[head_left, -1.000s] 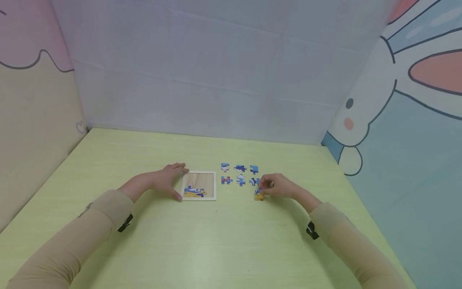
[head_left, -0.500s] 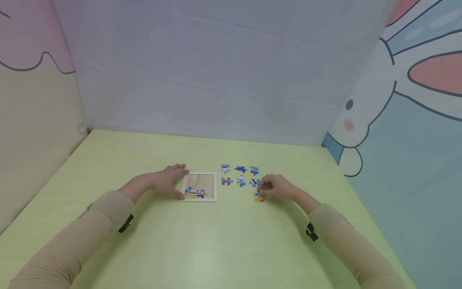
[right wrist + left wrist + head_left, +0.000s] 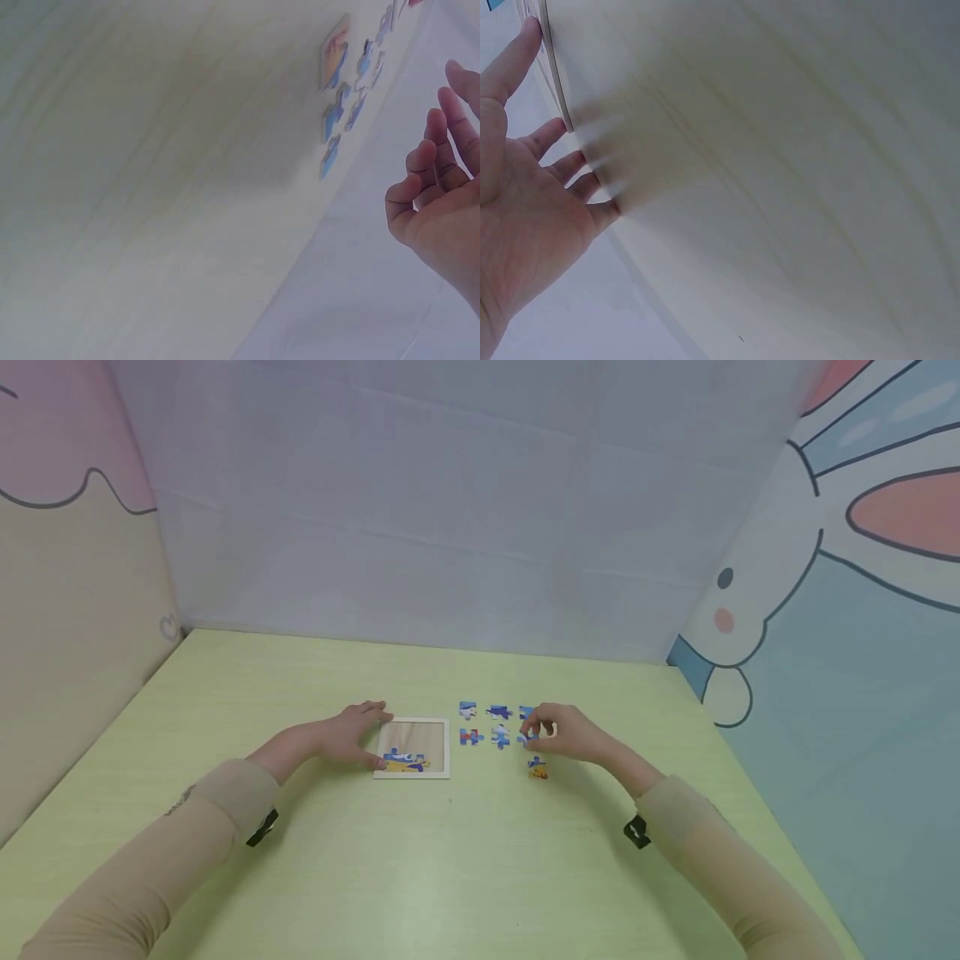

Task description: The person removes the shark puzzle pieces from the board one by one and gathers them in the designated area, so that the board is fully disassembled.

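My left hand point(image 3: 348, 737) rests along the left side of a white-rimmed puzzle frame point(image 3: 447, 748), thumb on its near corner and index finger at the far one. Joined yellow and blue puzzle pieces point(image 3: 406, 762) lie along the frame's near side. In the left wrist view, the left fingertips point(image 3: 553, 129) touch the frame edge and the table. Over the rightmost middle-row puzzle piece point(image 3: 522, 739) hovers my right hand point(image 3: 570, 732), partly covering it. The right wrist view shows its fingers loosely bent, thumb and index apart, nothing between them. Nearer me lies a yellow-and-blue piece point(image 3: 537, 768).
Other loose pieces lie in two rows between frame and right hand, among them a red-and-blue piece point(image 3: 470, 737), a white-and-blue piece point(image 3: 500, 737) and a dark-blue piece point(image 3: 498, 712). A pale wall point(image 3: 420, 527) stands behind the table point(image 3: 420, 860).
My right hand has moved away from me and slightly left, letting go of the yellow-and-blue piece, which now lies uncovered. The left hand and frame have stayed in place.
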Motion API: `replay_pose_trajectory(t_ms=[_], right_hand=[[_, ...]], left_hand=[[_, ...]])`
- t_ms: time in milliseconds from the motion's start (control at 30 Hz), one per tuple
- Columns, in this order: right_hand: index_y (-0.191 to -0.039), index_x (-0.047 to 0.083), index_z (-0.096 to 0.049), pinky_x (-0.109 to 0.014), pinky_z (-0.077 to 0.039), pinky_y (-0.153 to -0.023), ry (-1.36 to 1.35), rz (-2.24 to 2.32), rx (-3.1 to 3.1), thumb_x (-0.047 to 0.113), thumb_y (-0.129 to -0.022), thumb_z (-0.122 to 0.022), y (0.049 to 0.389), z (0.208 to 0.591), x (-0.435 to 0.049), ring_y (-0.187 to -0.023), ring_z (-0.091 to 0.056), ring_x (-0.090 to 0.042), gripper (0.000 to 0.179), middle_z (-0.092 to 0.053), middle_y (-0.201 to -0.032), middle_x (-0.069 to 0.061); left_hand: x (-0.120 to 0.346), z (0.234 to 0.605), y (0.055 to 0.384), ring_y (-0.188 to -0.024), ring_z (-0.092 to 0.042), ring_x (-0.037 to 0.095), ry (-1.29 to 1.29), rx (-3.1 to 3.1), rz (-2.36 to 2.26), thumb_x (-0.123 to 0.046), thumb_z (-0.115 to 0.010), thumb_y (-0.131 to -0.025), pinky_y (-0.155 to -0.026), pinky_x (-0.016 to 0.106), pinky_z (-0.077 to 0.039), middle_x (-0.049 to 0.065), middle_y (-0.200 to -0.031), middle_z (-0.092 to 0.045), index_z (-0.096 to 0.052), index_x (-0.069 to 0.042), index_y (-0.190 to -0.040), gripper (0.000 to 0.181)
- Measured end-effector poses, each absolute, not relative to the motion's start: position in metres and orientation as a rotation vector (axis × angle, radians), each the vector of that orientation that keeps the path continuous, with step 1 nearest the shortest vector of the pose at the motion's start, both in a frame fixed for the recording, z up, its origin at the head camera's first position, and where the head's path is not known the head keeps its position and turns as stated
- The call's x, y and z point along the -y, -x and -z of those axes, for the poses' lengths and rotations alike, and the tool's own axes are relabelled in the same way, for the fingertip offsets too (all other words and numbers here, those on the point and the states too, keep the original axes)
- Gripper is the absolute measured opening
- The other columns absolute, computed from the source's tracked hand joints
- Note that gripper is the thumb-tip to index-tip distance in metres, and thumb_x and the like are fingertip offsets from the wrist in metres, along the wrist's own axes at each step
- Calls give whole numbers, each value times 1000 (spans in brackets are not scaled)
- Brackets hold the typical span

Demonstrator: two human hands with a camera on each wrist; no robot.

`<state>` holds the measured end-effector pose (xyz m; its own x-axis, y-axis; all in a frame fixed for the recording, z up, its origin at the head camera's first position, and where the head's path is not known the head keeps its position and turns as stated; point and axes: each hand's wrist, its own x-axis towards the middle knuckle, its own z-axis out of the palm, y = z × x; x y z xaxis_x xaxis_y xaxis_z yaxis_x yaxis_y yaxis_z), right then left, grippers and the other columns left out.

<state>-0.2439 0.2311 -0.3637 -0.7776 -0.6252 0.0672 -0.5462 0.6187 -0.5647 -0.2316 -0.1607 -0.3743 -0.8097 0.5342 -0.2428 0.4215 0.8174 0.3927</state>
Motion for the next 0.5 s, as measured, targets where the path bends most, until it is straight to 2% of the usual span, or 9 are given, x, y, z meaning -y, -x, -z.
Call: replay_pose_trajectory(t_ms=[200,333,500], right_hand=[[-104,8,-67,-27,-41,-66,1005,873,-2705,21,-86,-70,242,349,-215,-77,-48,-17,23,-60,-86,2],[-105,13,-66,-26,-43,-65,1004,900,-2705,22,-86,-70,243,343,-205,-79,-49,-13,22,-63,-91,7],[-105,17,-65,-25,-45,-63,990,958,-2709,22,-86,-70,242,336,-189,-81,-51,-14,20,-64,-97,7]], left_hand=[[160,375,232,-139,-11,48,-712,-2665,-450,-46,-70,-81,-109,63,-17,25,-154,-14,-31,-1,-145,87],[161,377,233,-139,-11,48,-708,-2668,-440,-47,-70,-80,-109,63,-17,25,-154,-14,-31,-2,-145,88],[161,376,232,-139,-12,49,-704,-2674,-432,-46,-70,-81,-108,64,-18,25,-154,-15,-32,-2,-144,86]])
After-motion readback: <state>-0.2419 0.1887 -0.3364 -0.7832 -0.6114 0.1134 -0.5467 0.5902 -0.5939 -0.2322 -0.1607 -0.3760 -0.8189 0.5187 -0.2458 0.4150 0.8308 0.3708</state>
